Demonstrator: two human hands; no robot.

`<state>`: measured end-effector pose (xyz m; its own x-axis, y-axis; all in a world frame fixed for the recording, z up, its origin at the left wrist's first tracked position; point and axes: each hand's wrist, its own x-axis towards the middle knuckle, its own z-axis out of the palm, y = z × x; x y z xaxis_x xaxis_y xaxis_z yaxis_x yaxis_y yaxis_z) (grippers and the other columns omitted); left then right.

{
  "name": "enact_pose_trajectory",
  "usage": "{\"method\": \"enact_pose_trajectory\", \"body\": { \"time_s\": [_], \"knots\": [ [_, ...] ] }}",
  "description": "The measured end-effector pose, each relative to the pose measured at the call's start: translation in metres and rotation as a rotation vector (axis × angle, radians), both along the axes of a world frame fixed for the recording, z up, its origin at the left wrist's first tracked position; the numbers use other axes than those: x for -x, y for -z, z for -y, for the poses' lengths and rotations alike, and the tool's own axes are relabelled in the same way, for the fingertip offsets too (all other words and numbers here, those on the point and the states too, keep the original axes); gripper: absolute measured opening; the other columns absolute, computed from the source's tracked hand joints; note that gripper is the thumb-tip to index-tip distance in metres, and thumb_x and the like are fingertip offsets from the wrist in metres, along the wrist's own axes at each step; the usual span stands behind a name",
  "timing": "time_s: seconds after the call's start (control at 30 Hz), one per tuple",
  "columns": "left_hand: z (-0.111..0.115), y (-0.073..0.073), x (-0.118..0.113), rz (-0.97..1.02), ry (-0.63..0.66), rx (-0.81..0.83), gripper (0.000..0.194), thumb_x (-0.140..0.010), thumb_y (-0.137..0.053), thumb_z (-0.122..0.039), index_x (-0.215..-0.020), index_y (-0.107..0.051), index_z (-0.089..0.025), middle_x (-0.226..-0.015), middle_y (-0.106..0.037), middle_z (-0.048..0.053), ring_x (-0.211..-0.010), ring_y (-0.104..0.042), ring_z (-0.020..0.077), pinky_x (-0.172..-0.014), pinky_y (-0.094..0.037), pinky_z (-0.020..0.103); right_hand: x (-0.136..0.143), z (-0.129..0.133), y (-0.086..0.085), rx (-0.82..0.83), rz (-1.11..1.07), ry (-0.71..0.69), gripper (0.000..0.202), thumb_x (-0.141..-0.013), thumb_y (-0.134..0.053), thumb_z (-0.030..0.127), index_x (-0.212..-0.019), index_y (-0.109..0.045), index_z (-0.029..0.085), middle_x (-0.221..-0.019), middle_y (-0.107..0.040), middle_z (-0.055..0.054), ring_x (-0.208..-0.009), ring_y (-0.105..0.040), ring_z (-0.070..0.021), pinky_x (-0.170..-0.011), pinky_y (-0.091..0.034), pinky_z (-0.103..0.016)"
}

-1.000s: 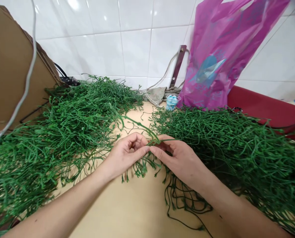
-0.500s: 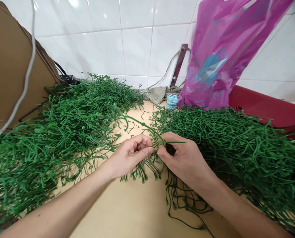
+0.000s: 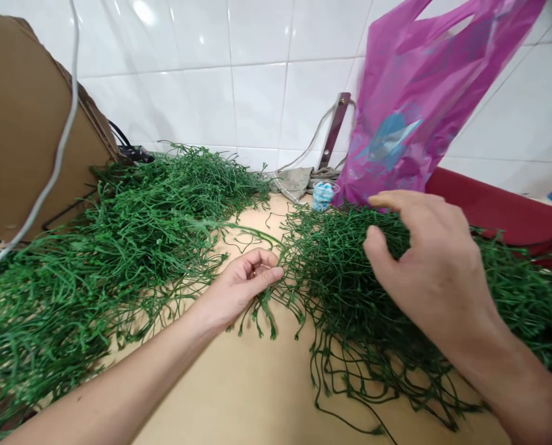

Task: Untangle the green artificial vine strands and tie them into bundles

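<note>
My left hand [image 3: 248,278] is closed in a pinch near the middle of the table, thumb against the fingers. From its grip a green artificial plant stem [image 3: 252,231] arches up and to the left, and more green strands hang below the fingers. Over on the right, my right hand [image 3: 428,259] hovers above a large heap of dark green strands [image 3: 345,278], fingers spread and nothing between them. A second, brighter heap of green stems [image 3: 155,216] spreads along the left side.
Brown cardboard box [image 3: 20,123] with a white cable [image 3: 57,154] stands at left. Behind the right heap are a pink plastic bag [image 3: 410,105], a small cup of blue-and-white pieces [image 3: 322,195] and a red surface [image 3: 498,210]. White tiled wall [image 3: 257,93] closes the back.
My right hand has let go of the stem and moved right and up over the right heap, its fingers parting. My left hand stays nearly in place with the stem.
</note>
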<state>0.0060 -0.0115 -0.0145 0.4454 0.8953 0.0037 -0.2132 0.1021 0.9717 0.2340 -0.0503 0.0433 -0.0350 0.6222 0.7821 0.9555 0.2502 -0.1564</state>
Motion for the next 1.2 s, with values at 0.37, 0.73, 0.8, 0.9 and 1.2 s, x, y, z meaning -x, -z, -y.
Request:
{"method": "enact_pose_trajectory", "body": {
  "time_s": [0.37,0.73,0.8,0.9,1.2],
  "knots": [
    [0.002,0.008,-0.003,-0.063,0.034,-0.014,0.031,-0.075,-0.081,-0.036,-0.083,-0.058,-0.017,-0.071,-0.054,-0.005,-0.065,-0.047,0.0088,-0.063,-0.038,0.022,0.049,0.006,0.032,0.664,-0.496,-0.342,0.017,-0.087,-0.064,0.033,-0.096,-0.073,0.022,-0.095,-0.077,-0.004,-0.089,-0.071,-0.0225,-0.08,-0.054,-0.035],
    [0.007,-0.001,-0.004,-0.195,0.101,-0.111,0.025,-0.084,-0.07,-0.039,-0.086,-0.057,-0.018,-0.077,-0.054,-0.001,-0.072,-0.048,0.0122,-0.067,-0.04,0.025,0.051,0.008,0.038,0.359,0.199,-0.311,0.025,-0.087,-0.044,0.008,-0.068,-0.054,0.021,-0.066,-0.061,-0.004,-0.067,-0.057,-0.0202,-0.077,-0.041,-0.038],
    [0.007,-0.003,-0.004,-0.156,0.139,-0.075,0.027,-0.083,-0.072,-0.041,-0.086,-0.058,-0.018,-0.079,-0.057,0.0,-0.075,-0.051,0.013,-0.071,-0.042,0.026,0.049,0.008,0.033,0.359,0.172,-0.349,0.027,-0.086,-0.042,0.008,-0.065,-0.049,0.022,-0.061,-0.055,-0.001,-0.061,-0.051,-0.0174,-0.072,-0.04,-0.035],
    [0.009,-0.011,-0.006,-0.111,0.205,0.002,0.028,-0.081,-0.074,-0.043,-0.087,-0.062,-0.018,-0.078,-0.058,0.0,-0.076,-0.055,0.0134,-0.075,-0.043,0.027,0.047,0.007,0.021,0.439,-0.009,-0.427,0.028,-0.084,-0.039,0.009,-0.061,-0.036,0.024,-0.06,-0.048,0.002,-0.057,-0.044,-0.0147,-0.062,-0.038,-0.03],
    [0.011,-0.015,-0.012,0.093,0.288,0.172,0.031,-0.069,-0.086,-0.041,-0.079,-0.069,-0.017,-0.075,-0.06,-0.001,-0.065,-0.048,0.0088,-0.064,-0.04,0.023,0.039,0.005,0.001,0.793,-0.418,-0.529,0.03,-0.086,-0.035,0.018,-0.057,-0.04,0.024,-0.056,-0.047,0.002,-0.055,-0.047,-0.0148,-0.049,-0.038,-0.026]
  ]
}}
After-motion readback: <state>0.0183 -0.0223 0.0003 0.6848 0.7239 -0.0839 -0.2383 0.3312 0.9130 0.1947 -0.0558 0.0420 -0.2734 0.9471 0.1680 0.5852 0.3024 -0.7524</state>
